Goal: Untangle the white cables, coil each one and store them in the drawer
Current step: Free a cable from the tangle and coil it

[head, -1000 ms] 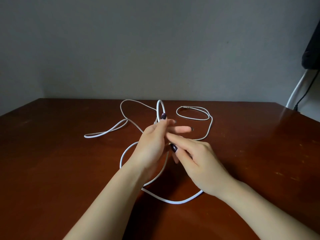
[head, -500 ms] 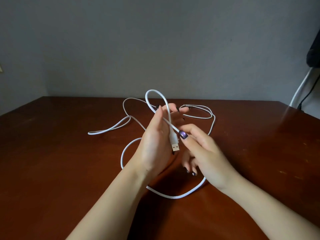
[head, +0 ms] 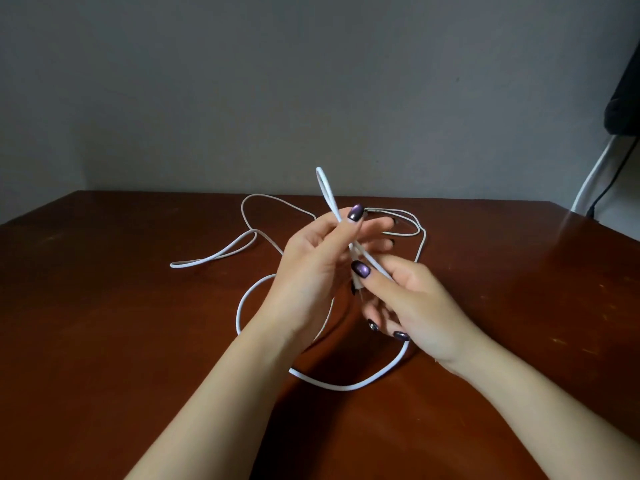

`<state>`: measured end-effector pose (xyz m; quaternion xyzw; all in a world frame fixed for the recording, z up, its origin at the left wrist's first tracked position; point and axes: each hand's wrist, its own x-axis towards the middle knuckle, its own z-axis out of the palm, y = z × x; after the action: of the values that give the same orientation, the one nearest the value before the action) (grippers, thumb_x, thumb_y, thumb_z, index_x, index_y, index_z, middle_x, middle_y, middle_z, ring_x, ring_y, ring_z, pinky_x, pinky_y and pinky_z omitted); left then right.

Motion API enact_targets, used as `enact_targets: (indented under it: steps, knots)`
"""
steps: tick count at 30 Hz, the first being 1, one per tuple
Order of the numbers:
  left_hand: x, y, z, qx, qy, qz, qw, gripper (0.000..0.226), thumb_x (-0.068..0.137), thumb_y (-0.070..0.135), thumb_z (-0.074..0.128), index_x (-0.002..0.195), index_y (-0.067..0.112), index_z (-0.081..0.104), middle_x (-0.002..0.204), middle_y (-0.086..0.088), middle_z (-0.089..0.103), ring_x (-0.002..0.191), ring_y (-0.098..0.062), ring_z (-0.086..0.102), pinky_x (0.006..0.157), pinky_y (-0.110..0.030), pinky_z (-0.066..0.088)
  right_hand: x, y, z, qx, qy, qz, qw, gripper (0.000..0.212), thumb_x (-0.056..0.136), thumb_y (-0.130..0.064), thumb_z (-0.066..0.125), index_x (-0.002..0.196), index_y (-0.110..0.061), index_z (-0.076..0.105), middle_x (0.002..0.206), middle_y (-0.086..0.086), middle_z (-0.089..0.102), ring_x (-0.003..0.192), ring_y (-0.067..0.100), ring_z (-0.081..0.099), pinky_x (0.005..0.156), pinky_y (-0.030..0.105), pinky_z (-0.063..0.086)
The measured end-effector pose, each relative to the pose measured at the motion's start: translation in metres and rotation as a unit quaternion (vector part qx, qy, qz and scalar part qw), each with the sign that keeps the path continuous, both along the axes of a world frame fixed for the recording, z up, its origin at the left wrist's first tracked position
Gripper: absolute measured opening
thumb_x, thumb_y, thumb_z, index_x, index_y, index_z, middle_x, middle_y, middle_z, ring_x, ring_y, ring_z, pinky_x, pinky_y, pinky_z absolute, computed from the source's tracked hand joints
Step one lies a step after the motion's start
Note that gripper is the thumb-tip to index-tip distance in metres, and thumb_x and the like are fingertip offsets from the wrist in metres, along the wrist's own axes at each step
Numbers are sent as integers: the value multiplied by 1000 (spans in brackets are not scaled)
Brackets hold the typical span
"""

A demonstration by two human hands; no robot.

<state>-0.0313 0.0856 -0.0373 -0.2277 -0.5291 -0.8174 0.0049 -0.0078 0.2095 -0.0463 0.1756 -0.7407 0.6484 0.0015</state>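
A thick white cable point(head: 349, 385) curves across the brown table point(head: 104, 323) in front of me and rises into both hands. My left hand point(head: 311, 268) pinches a narrow upright loop of it point(head: 325, 188) between thumb and fingers. My right hand point(head: 412, 306) pinches the same cable just below, by its plug end, which is mostly hidden between the hands. A thinner white cable point(head: 270, 202) lies in loops on the table behind my hands, and a folded length point(head: 214, 258) stretches out to the left. No drawer is in view.
A grey wall stands behind the table's far edge. At the far right, a dark object point(head: 623, 81) hangs off the table with a white cord and a black cord point(head: 602, 174) running down from it.
The upright loop has narrowed and stands straighter. My right hand has slid up along the cable, and the USB plug that showed between the hands is now mostly covered.
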Motion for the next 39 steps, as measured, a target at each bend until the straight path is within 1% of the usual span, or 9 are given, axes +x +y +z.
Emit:
enact_targets:
  steps: [5, 8, 13, 22, 26, 29, 31, 36, 39]
  knots:
    - [-4, -6, 2, 55, -31, 94, 994, 15, 92, 25, 52, 87, 13, 59, 71, 0, 72, 72, -11, 69, 63, -25, 51, 1, 5, 3, -2, 46, -15, 999, 27, 84, -32, 53, 77, -8, 62, 45, 3, 44, 34, 6, 31, 37, 14, 28]
    - [-3, -5, 5, 83, -48, 97, 991, 19, 94, 27, 49, 85, 14, 59, 64, 2, 68, 62, -9, 66, 61, -20, 53, 0, 3, 0, 30, 67, -46, 996, 27, 93, -22, 52, 74, -6, 63, 44, 0, 41, 36, 7, 34, 40, 15, 31]
    - [-2, -7, 9, 75, -82, 93, 989, 24, 100, 28, 43, 99, 16, 63, 50, 6, 47, 41, -6, 40, 45, -18, 42, 0, -2, -8, 77, -6, -34, 996, 32, 97, -18, 50, 71, -3, 60, 41, 0, 41, 32, 9, 33, 38, 18, 30]
    - [-9, -19, 7, 115, -123, 30, 985, 12, 94, 22, 48, 99, 16, 57, 59, 11, 51, 44, -2, 31, 42, -15, 20, 3, 2, 0, 178, -68, 41, 981, 33, 99, -16, 46, 68, -8, 56, 44, -1, 45, 34, 5, 35, 40, 15, 32]
    - [-13, -24, 7, 114, -145, 74, 980, 12, 97, 14, 44, 95, 14, 56, 64, 5, 46, 49, -5, 33, 43, -17, 25, 0, 4, -6, 222, 25, -23, 974, 31, 96, -22, 50, 69, -13, 62, 44, -3, 49, 40, 5, 42, 44, 21, 37]
    - [-17, -24, 5, 74, -122, 168, 975, 14, 99, 8, 40, 90, 14, 49, 68, 1, 41, 50, -7, 31, 42, -17, 26, -3, 10, -10, 281, 147, -89, 944, 23, 91, -27, 55, 71, -24, 66, 49, -1, 52, 44, 12, 43, 49, 36, 39]
    - [-20, -21, 5, 55, -102, 209, 971, 9, 99, 6, 40, 98, 13, 46, 66, 2, 36, 46, -4, 31, 40, -16, 29, -6, 15, -9, 322, 194, -139, 916, 20, 88, -34, 58, 71, -27, 65, 48, -3, 51, 43, 14, 44, 46, 32, 35]
    - [-13, -14, 10, 102, -47, 207, 972, 13, 99, 2, 39, 99, 13, 47, 61, 3, 38, 48, -4, 33, 45, -17, 30, -18, 31, 1, 307, 235, -279, 879, 27, 76, -46, 69, 57, -29, 59, 44, -10, 48, 46, 11, 43, 47, 25, 31]
    - [-8, -13, 13, 130, -25, 202, 970, 16, 99, 2, 38, 100, 14, 47, 57, 7, 41, 50, -4, 34, 47, -18, 32, -18, 36, 10, 241, 195, -258, 915, 21, 81, -37, 71, 64, -25, 66, 44, -9, 49, 44, 9, 39, 47, 23, 31]
